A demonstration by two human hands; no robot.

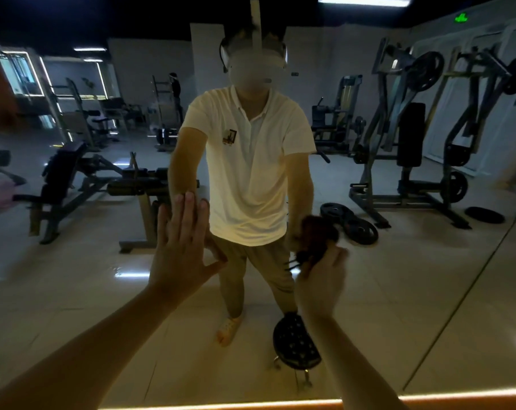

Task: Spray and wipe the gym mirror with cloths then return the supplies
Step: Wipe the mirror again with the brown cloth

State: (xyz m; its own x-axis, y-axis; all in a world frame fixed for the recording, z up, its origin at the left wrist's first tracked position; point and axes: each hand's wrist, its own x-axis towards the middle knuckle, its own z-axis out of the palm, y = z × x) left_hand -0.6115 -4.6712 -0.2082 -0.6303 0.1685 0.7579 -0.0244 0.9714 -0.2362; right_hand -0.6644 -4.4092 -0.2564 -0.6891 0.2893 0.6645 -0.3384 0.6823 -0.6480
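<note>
**Prints, streaks & a sliding palm: the risks at the glass**

My left hand (180, 247) lies flat on the mirror (398, 291), fingers straight & slightly spread, holding nothing. My right hand (322, 279) is curled round a dark reddish cloth (317, 238), bunched up & pushed onto the glass just right of my reflection. That hand is blurred, so I can't tell the exact finger hold. The spray bottle isn't in view.

What could go wrong, as I judge it:
- The bare palm will prob. leave greasy prints on the glass I'm meant to clean, so that patch needs a re-wipe.
- The cloth is wadded, so little of it touches the glass. That means streaks & missed strips, esp. by the seam (472, 291) between panels on the right.
- If the glass is wet w/ spray, the bracing hand could slide — I shouldn't lean hard on it.
- The light is dim, so streaks are hard to spot.

Surface & room: the glass is big & smooth, w/ an orange-lit ledge (280, 405) along the bottom. Reflected in it are a pale tiled floor, benches (73, 179), machines (413, 128), weight plates (351, 223) lying loose, & a black perforated stool (295, 341) by my feet.
</note>
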